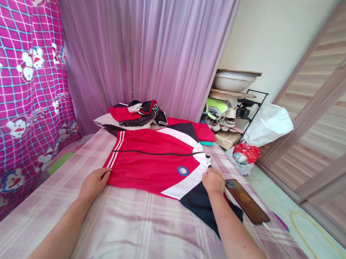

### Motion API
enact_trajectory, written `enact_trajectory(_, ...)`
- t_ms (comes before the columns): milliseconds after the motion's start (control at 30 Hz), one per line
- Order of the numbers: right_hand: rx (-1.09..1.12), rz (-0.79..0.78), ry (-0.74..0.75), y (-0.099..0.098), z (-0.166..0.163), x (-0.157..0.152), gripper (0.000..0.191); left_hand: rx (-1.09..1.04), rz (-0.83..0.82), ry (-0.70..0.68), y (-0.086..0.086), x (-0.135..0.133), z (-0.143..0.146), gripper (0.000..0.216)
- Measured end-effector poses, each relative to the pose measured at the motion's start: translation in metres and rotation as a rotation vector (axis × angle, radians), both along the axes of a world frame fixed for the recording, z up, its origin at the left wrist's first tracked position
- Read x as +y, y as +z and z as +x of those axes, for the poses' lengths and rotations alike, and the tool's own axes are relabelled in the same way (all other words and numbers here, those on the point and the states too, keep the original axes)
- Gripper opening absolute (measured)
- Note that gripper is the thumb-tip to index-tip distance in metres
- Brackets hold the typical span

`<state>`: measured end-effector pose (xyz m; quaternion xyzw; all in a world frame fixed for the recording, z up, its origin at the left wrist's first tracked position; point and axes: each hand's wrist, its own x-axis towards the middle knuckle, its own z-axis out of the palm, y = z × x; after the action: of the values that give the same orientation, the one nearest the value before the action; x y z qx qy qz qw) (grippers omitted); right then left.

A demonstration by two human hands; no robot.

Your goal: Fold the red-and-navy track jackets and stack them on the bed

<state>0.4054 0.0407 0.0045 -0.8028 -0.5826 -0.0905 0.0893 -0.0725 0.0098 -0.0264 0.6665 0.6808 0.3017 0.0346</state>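
A red, white and navy zip-up jacket (146, 160) lies spread out on its back, its hem to the left and collar to the right. The dark zipper runs across it, and a round blue badge sits on the chest. My left hand (95, 182) pinches the corner of the striped hem. At the collar end, my right hand (213, 181) has its fingers closed on the jacket's shoulder edge by the neck. The navy near sleeve passes partly under my right forearm.
Behind the jacket lie a crumpled heap of clothes (133, 113) and a folded red garment (203, 130). A phone (248, 202) with a cable rests to the right on the plaid cloth (133, 227). Beyond are a shoe rack (254, 102), bags (268, 123) and a wardrobe (331, 104).
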Motion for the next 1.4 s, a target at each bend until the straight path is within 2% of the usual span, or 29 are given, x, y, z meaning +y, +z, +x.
enact_trajectory(1400,0.037,-0.012,-0.008,0.0037,-0.0005,-0.0023,0.034,0.041,-0.022,0.015,0.0013,0.0020,-0.0029,0.043)
